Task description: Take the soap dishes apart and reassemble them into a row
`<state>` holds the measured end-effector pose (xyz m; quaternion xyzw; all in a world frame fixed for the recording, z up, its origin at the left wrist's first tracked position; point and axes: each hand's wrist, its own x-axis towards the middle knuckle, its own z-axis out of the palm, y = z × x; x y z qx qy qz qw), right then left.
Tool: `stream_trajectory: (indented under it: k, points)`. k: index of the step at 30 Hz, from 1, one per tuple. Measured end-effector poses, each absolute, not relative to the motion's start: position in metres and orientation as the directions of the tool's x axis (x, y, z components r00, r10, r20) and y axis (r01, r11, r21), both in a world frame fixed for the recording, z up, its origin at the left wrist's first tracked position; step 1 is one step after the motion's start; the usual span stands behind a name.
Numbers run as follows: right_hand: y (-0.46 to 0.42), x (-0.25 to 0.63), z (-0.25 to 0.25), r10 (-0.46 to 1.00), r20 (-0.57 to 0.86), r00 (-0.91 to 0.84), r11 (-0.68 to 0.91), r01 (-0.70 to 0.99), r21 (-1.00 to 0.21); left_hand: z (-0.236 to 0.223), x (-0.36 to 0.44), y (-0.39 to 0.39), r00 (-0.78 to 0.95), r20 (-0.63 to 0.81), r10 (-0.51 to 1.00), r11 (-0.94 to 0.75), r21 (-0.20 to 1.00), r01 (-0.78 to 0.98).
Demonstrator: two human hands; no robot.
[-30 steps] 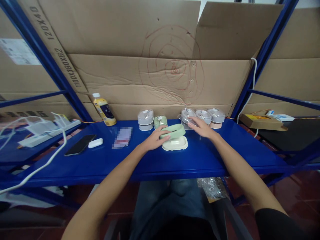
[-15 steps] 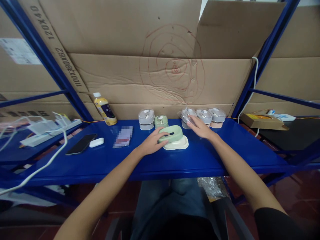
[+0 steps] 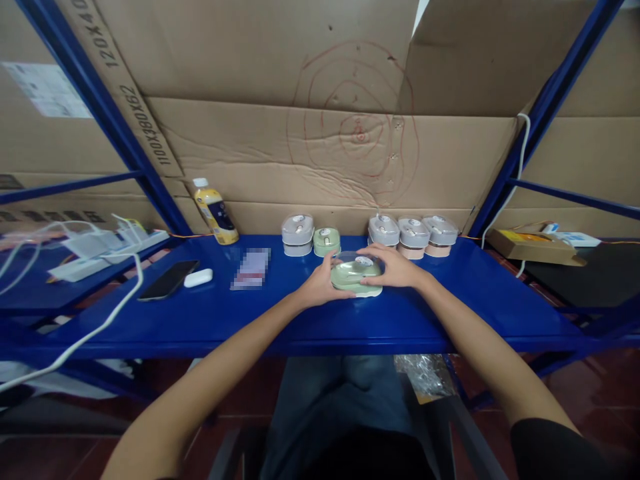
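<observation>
Near the middle of the blue shelf I hold a small light green box part (image 3: 345, 283) between my two hands. A clear plastic lid (image 3: 356, 256) with a round white sticker sits over its top. My left hand (image 3: 323, 281) grips the left side, thumb along the front. Around the right side curve the fingers of my right hand (image 3: 393, 267), touching the lid. Under the green part, only the edge of a cream-coloured base (image 3: 376, 292) shows. Whether the pieces are fastened together I cannot tell.
Behind my hands stand a grey box (image 3: 297, 235), a green box (image 3: 327, 241) and several lidded boxes (image 3: 413, 235). To the left are a yellow bottle (image 3: 216, 212), a blurred flat item (image 3: 251, 269), a white case (image 3: 199, 278), a black phone (image 3: 169, 280) and a white cable (image 3: 107, 323).
My right hand has brought the clear lid from beside the grey boxes leftward onto the green part. The green part has gone from tilted to level above the cream base.
</observation>
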<state>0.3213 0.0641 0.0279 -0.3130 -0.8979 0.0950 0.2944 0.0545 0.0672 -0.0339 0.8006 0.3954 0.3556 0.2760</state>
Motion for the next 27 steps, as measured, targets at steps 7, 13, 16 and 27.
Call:
stream_trajectory:
  k: [7, 13, 16, 27]
  points:
    - [0.068, 0.315, 0.017, 0.587, 0.418, -0.693, 0.807, 0.467, -0.360, -0.024, 0.061, 0.059, 0.444, 0.353, 0.824, -0.549, 0.693, 0.467]
    - [0.070, 0.315, 0.017, 0.590, 0.369, -0.718, 0.803, 0.471, -0.366, -0.016, 0.050, 0.058, 0.531, 0.338, 0.777, -0.604, 0.639, 0.476]
    - [0.072, 0.318, 0.016, 0.593, 0.340, -0.730, 0.799, 0.481, -0.361, -0.009, 0.038, 0.055, 0.592, 0.351, 0.726, -0.650, 0.633, 0.422]
    - [0.077, 0.325, 0.011, 0.596, 0.325, -0.734, 0.800, 0.506, -0.324, -0.012, 0.034, 0.055, 0.572, 0.387, 0.724, -0.636, 0.695, 0.335]
